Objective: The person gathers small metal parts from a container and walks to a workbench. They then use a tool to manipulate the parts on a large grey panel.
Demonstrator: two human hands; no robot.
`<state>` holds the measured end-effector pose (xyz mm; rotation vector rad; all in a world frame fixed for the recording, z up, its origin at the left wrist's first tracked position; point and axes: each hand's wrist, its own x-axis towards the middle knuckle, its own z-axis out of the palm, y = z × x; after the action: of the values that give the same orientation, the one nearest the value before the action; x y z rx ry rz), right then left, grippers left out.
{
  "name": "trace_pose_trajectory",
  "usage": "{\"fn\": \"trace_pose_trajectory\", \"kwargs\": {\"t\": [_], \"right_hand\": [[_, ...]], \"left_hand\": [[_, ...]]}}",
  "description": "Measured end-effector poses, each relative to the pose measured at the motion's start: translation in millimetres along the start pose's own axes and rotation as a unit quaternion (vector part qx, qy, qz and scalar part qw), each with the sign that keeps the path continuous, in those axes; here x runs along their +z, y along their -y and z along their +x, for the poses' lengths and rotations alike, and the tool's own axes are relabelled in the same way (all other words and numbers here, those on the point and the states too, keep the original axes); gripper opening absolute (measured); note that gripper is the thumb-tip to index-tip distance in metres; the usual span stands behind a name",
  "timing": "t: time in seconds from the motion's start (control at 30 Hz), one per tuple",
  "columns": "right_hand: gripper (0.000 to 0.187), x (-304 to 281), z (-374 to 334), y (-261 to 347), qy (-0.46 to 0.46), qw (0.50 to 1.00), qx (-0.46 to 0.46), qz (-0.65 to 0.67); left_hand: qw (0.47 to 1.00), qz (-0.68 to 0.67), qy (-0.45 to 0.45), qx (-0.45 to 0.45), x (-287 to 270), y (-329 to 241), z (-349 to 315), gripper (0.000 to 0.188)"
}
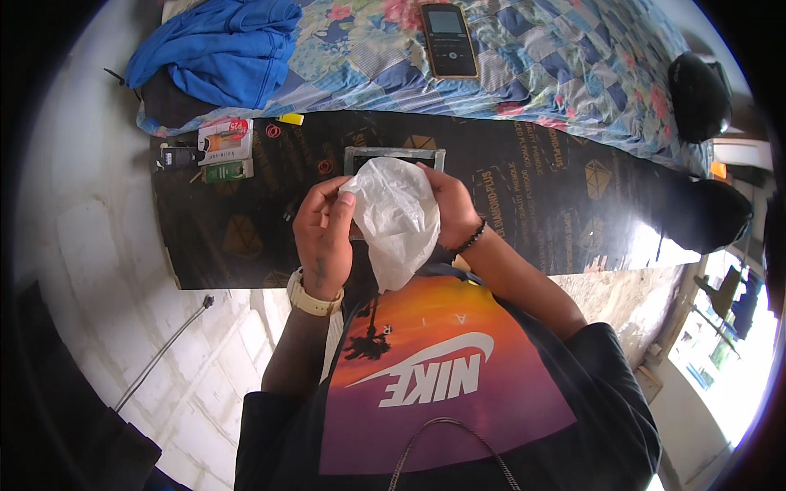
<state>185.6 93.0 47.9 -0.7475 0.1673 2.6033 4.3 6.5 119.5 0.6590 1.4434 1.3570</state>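
Observation:
A crumpled, translucent white plastic bag hangs between my two hands, its lower end tapering down in front of my shirt. My left hand grips its left edge, with the thumb pressed on the near side. The upper right edge is held by my right hand, whose fingertips are mostly hidden behind the plastic. Behind the bag, a grey-framed rectangular object lies on the dark board; most of it is covered, so I cannot tell its kind.
The dark printed board spans the view. On its left lie small cards and packets, red rings and a yellow piece. Beyond is a flowered bedspread with a phone and blue cloth. A cable runs at lower left.

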Motion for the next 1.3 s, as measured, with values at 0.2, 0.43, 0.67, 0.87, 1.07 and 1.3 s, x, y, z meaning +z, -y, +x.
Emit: {"fn": "trace_pose_trajectory", "kwargs": {"t": [0.2, 0.43, 0.67, 0.87, 1.07, 1.3], "right_hand": [[0.048, -23.4, 28.3, -16.4, 0.124, 0.990, 0.009, 0.064], [0.035, -23.8, 42.1, -16.0, 0.140, 0.987, 0.007, 0.076], [0.027, -5.9, 35.6, -18.6, -0.024, 0.998, -0.023, 0.057], [0.029, -20.5, 27.6, -14.2, 0.037, 0.996, -0.047, 0.059], [0.026, -10.2, 6.6, -12.0, -0.006, 0.995, -0.103, 0.014], [0.031, -5.2, -29.2, -2.3, 0.008, 0.990, -0.140, -0.017]], "left_hand": [[0.998, 0.029, 0.043, -0.017, 18.5, -17.6, 0.1, 0.025], [0.985, 0.135, 0.089, 0.064, 24.9, -24.9, -14.0, 0.024], [0.982, 0.173, 0.032, 0.071, -1.6, -54.2, -29.0, 0.026], [0.983, 0.170, -0.040, 0.050, -36.9, -60.5, -15.5, 0.031], [0.998, 0.052, -0.038, 0.009, -45.5, -10.8, 0.9, 0.027], [0.934, 0.306, -0.034, 0.181, -16.3, 46.8, 23.0, 0.013]]}}
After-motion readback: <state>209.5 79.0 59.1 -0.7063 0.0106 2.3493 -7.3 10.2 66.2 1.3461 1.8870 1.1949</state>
